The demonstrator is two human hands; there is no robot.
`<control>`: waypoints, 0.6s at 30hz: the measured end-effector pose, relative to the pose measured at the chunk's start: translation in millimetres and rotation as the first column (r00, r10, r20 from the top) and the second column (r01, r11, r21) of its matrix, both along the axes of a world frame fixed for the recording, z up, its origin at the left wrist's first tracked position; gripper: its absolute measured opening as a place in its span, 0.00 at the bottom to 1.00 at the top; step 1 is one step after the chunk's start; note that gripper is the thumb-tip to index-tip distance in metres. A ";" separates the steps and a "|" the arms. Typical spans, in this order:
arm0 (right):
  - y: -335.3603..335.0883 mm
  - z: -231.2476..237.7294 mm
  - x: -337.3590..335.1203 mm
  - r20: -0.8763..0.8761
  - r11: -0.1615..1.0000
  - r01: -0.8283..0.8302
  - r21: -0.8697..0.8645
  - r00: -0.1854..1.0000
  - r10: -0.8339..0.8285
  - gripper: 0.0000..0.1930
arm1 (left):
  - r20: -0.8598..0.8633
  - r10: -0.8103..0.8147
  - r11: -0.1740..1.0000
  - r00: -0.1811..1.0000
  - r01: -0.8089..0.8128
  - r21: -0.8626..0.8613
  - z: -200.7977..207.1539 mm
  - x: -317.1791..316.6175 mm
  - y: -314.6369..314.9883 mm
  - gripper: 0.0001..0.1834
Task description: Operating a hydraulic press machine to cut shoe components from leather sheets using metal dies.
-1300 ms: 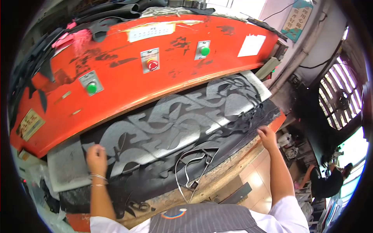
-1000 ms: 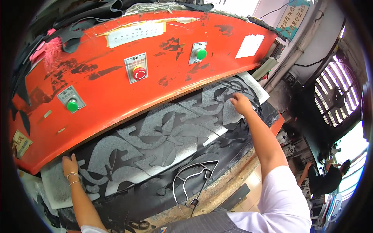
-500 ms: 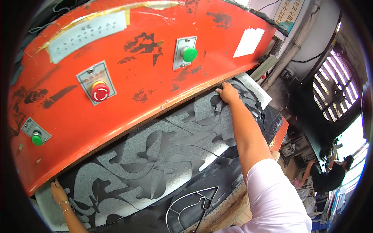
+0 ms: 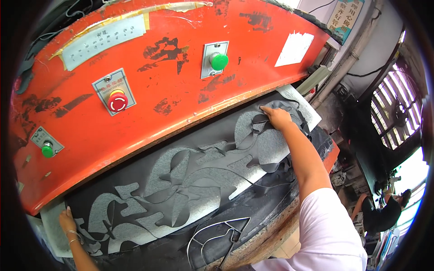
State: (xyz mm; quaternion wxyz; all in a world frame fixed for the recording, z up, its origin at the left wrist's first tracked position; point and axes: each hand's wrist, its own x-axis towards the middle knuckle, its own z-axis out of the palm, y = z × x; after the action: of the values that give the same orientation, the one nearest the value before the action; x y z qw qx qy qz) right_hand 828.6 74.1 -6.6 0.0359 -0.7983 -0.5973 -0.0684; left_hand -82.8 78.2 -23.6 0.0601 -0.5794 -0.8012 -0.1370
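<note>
A dark grey sheet (image 4: 131, 167) with curved cut-outs lies across a pale speckled board (image 4: 54, 230) beneath the edge of a red machine. Around its far right part, my right hand (image 4: 278, 117) has its fingers closed on the sheet, thumb and fingertips pinching it. At the left end, my left hand (image 4: 67, 221) grips the sheet's edge, its fingertips partly hidden. Loose-looking strips of the sheet sag between the openings. Nearer to me, a metal cutting die (image 4: 217, 239) with a curved outline rests on the dark surface.
The red machine front (image 4: 158, 90) carries a red stop button (image 4: 117, 101), a green button (image 4: 219, 61) and another green button (image 4: 47, 150). A worn wooden edge (image 4: 257, 232) runs along the near side. Another person (image 4: 384, 214) is at the far right, beside a barred window.
Both hands hold the sheet, which has shifted toward me; a wider uncut dark band now shows along its far side. The right hand has moved slightly nearer and to the right.
</note>
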 end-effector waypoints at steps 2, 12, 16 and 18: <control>-11.5 -0.8 -6.7 -0.030 0.999 -0.005 -0.038 1.000 0.004 0.18 | -0.025 -0.028 0.997 0.999 0.030 0.066 -4.4 -24.2 -19.1 0.24; -78.2 7.6 12.0 -0.060 0.993 -0.021 -0.117 0.998 0.014 0.18 | 0.185 0.029 0.997 0.982 -0.014 -0.081 -3.8 -23.2 -69.7 0.27; -113.4 5.7 16.4 -0.099 0.983 0.013 -0.181 0.995 -0.032 0.19 | 0.031 -0.008 0.995 0.999 0.012 -0.104 -3.2 -13.1 -91.8 0.27; -123.0 8.0 19.6 -0.123 0.979 0.039 -0.201 0.990 -0.065 0.20 | 0.072 0.013 0.985 0.997 -0.001 -0.170 2.0 -2.9 -99.1 0.29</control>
State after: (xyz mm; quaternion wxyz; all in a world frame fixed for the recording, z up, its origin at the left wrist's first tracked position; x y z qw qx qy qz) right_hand 848.2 -48.9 1.3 -0.0072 -0.8161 -0.5764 0.0423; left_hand -85.7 -20.8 -21.6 -0.0183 -0.5743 -0.8136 -0.0887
